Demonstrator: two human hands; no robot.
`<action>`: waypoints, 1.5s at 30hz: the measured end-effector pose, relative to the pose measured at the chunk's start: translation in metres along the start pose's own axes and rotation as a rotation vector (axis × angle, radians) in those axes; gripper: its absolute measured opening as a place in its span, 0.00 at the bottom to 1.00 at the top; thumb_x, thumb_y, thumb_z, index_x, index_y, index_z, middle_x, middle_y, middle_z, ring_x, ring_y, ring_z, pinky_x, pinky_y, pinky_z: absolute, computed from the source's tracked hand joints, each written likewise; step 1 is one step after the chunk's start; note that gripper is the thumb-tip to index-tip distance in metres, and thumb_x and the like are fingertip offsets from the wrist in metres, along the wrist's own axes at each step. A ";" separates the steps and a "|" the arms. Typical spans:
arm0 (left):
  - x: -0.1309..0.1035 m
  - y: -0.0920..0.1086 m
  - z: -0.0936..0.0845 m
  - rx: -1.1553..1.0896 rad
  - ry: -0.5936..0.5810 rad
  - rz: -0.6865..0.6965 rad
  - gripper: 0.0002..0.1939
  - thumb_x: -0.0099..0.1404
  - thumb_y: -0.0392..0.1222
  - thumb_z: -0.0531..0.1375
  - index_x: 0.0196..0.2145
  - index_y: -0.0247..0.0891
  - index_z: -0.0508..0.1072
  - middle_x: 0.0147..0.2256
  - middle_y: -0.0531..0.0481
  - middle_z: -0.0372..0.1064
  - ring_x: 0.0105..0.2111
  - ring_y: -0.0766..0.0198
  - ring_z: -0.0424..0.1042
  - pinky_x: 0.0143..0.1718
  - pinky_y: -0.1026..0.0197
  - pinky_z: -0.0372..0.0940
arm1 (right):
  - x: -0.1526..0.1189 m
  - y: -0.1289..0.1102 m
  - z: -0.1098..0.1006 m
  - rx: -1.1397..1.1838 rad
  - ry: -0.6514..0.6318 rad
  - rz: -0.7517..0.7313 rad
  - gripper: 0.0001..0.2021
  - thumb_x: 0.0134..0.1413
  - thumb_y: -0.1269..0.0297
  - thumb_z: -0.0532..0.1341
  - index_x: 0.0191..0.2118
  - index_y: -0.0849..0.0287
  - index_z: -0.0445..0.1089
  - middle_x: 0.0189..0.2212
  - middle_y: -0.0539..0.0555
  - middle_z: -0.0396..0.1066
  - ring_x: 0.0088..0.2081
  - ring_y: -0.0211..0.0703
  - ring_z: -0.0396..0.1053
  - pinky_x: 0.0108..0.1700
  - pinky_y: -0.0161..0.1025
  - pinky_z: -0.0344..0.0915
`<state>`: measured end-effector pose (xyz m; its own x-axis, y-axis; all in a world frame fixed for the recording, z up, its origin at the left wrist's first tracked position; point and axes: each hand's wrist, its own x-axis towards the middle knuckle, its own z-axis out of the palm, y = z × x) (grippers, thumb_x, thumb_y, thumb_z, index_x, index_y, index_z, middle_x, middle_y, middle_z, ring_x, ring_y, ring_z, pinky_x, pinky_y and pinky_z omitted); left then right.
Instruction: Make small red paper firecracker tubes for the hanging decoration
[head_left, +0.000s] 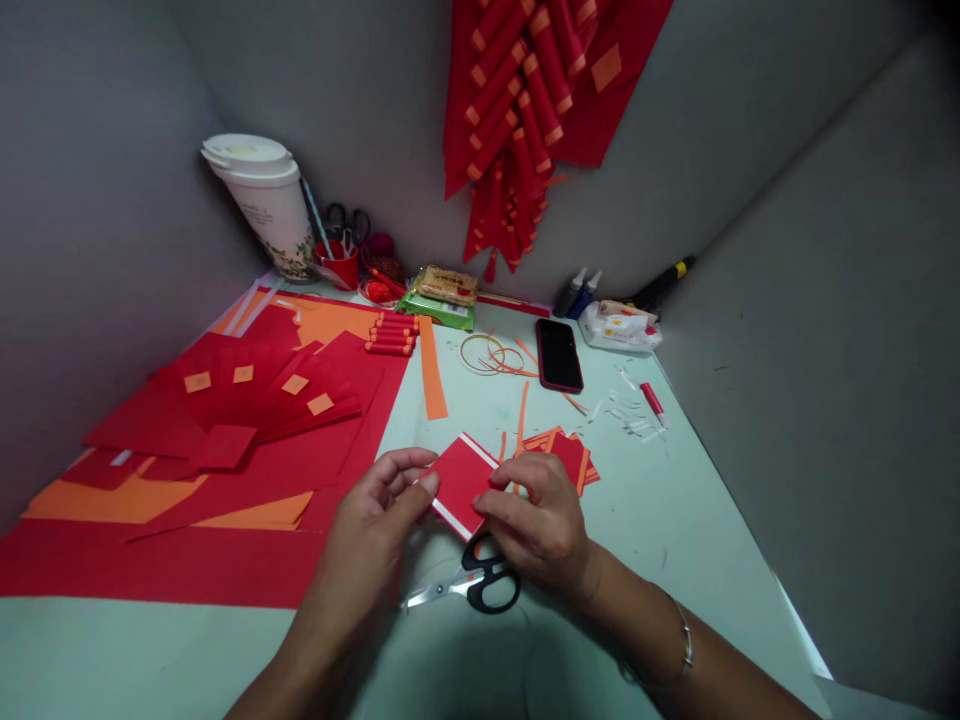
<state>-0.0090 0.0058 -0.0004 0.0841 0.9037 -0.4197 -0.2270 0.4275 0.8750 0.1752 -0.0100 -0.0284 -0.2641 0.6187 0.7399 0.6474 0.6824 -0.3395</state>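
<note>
A red paper square (459, 482) with a white strip along two opposite edges is held up between my hands. My left hand (386, 505) pinches its left corner between thumb and fingers. On the right side, the thumb and fingertips of my right hand (541, 515) grip the same piece. Below it on the table lie scissors (480, 585) with black handles, partly covered by my right hand. Just beyond my right hand rests a pile of red paper pieces with orange strips (574, 460).
Large red and orange sheets (225, 560) spread over the left. Small red rolls (391, 335), an orange strip (433, 370), thin hoops (491, 355) and a phone (559, 355) lie farther back. A tall white cup (262, 205) stands back left. Red paper firecrackers (525, 90) hang on the wall.
</note>
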 end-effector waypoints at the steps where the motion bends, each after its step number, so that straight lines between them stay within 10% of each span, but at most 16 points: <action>1: 0.000 0.001 0.000 0.026 0.012 0.010 0.19 0.53 0.47 0.70 0.40 0.39 0.73 0.29 0.53 0.73 0.28 0.64 0.70 0.31 0.63 0.62 | 0.000 0.001 0.001 0.022 0.004 0.024 0.14 0.55 0.78 0.59 0.41 0.51 0.72 0.39 0.54 0.69 0.40 0.46 0.69 0.42 0.46 0.70; 7: 0.001 0.000 0.001 0.110 0.088 0.104 0.21 0.52 0.48 0.70 0.43 0.40 0.73 0.31 0.52 0.73 0.32 0.60 0.73 0.32 0.61 0.65 | -0.003 0.003 0.001 0.513 0.011 0.610 0.14 0.60 0.70 0.56 0.51 0.51 0.68 0.49 0.58 0.69 0.48 0.47 0.71 0.47 0.47 0.71; 13: 0.000 0.001 0.008 0.216 0.042 0.083 0.15 0.49 0.49 0.70 0.33 0.40 0.77 0.30 0.49 0.75 0.31 0.59 0.72 0.34 0.59 0.66 | -0.003 0.003 0.005 0.734 -0.047 0.894 0.06 0.57 0.63 0.62 0.40 0.55 0.72 0.33 0.52 0.75 0.32 0.40 0.72 0.33 0.37 0.71; 20: -0.003 -0.001 0.011 0.263 0.005 0.063 0.12 0.51 0.51 0.68 0.27 0.41 0.77 0.23 0.51 0.71 0.25 0.61 0.68 0.26 0.61 0.62 | -0.004 0.006 0.001 0.518 -0.160 0.715 0.06 0.58 0.68 0.60 0.39 0.54 0.73 0.31 0.51 0.73 0.31 0.40 0.70 0.32 0.37 0.68; 28: -0.005 -0.007 0.011 0.519 0.011 0.186 0.09 0.57 0.50 0.63 0.28 0.43 0.76 0.24 0.51 0.71 0.25 0.60 0.67 0.27 0.61 0.61 | -0.002 -0.008 -0.003 -0.043 -0.033 0.072 0.12 0.57 0.75 0.61 0.45 0.56 0.71 0.33 0.55 0.73 0.33 0.46 0.69 0.34 0.44 0.69; 45: -0.014 -0.010 0.014 0.691 -0.140 0.451 0.07 0.66 0.42 0.59 0.32 0.44 0.76 0.31 0.52 0.73 0.32 0.61 0.72 0.34 0.61 0.65 | 0.000 -0.019 -0.007 -0.004 -0.084 0.223 0.07 0.62 0.73 0.58 0.41 0.55 0.72 0.32 0.53 0.75 0.34 0.43 0.73 0.35 0.40 0.70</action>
<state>0.0055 -0.0107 -0.0002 0.2582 0.9661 -0.0002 0.3741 -0.0998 0.9220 0.1675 -0.0254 -0.0179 -0.1728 0.7840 0.5962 0.6993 0.5239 -0.4862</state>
